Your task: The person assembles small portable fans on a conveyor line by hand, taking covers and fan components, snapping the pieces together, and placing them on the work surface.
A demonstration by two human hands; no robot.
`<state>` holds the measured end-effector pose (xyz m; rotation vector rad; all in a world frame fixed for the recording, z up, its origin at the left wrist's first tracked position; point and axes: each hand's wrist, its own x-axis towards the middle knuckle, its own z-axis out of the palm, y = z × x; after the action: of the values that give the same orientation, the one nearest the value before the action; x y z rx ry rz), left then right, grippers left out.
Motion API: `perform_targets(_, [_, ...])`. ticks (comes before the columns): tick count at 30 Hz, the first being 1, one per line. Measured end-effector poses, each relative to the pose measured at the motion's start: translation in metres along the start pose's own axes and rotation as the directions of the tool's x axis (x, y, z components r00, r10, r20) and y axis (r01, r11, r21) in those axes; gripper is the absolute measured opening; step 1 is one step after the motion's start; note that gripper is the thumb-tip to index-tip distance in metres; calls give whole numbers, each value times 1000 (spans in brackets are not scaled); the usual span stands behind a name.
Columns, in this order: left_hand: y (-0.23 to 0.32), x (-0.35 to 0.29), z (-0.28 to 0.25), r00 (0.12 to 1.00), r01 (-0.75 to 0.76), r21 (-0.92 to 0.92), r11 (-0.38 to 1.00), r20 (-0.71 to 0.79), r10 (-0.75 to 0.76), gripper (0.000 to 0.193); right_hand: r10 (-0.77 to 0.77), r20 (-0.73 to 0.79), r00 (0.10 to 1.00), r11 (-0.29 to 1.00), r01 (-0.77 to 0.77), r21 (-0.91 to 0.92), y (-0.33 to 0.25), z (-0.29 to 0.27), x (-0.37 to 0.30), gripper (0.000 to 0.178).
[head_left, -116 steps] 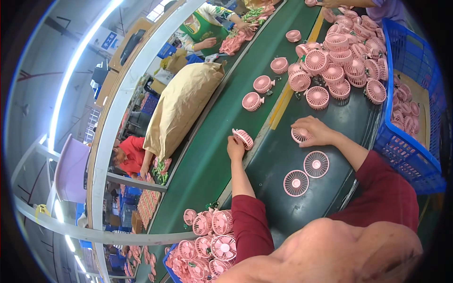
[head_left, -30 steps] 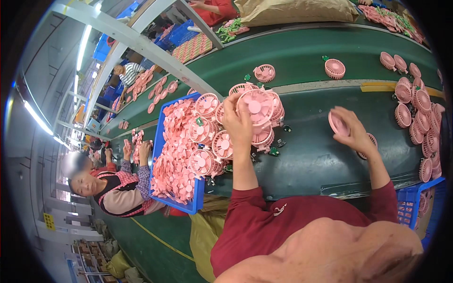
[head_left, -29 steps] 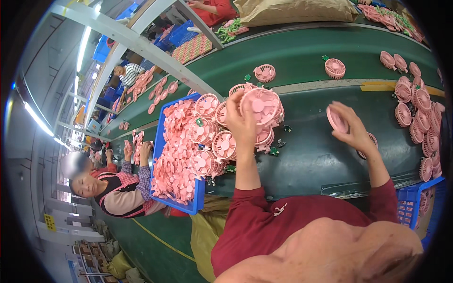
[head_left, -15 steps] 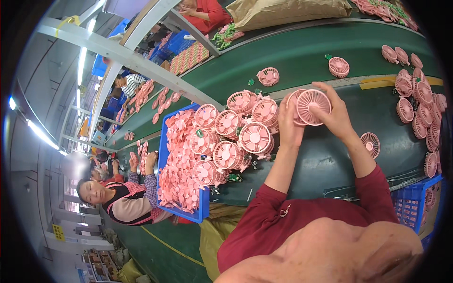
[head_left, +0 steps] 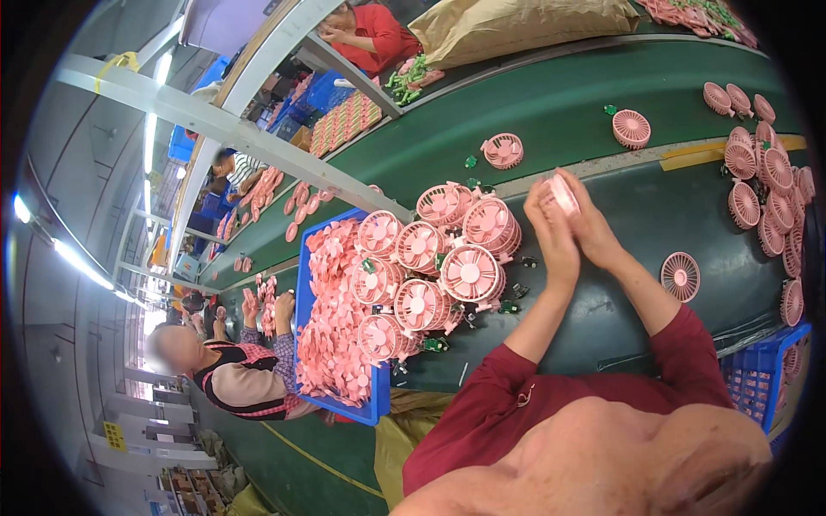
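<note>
Between my two palms a round pink fan housing (head_left: 564,197) stands edge-on, so its rim faces up. My left hand (head_left: 551,236) presses one face and my right hand (head_left: 595,225) presses the other, fingers closed together around it. To the left of them is a stack of pink fan housings (head_left: 472,273), several with white-pink blades inside. A single pink grille (head_left: 681,276) lies on the dark green work surface (head_left: 594,322), right of my right forearm.
A blue tray (head_left: 376,402) heaped with pink fan blades stands left of the stack. More pink housings (head_left: 779,172) are piled at far right, above a blue crate (head_left: 755,378). Behind runs a green belt (head_left: 559,112) with a few housings. Co-workers sit at left and across.
The fan housing between my hands has turned from showing its grille face to edge-on. My right hand has come in against my left, palms facing.
</note>
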<state>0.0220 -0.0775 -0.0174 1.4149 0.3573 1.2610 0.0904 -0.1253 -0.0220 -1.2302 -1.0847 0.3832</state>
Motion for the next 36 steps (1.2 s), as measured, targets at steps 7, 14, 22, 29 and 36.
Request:
perform_targets(7, [-11,4,-14,867,-498,368,786,221,446,35,234,141,962,830,-273,485,-1,-1,3,65])
perform_targets(14, [-10,7,-9,955,-199,173,965,255,151,53,295,108,949,868,-314,383,-3,-30,13,61])
perform_targets(22, [-23,29,-39,632,753,-549,364,446,-634,57,-124,296,947,718,292,-632,-21,-23,7,70])
perform_targets(29, [-25,2,-11,951,292,-464,837,44,-307,29,-220,-11,975,893,197,-404,8,4,-5,57])
perform_targets(36, [-50,31,-19,931,354,-325,877,30,-364,29,-139,84,987,920,160,-358,25,-7,24,50])
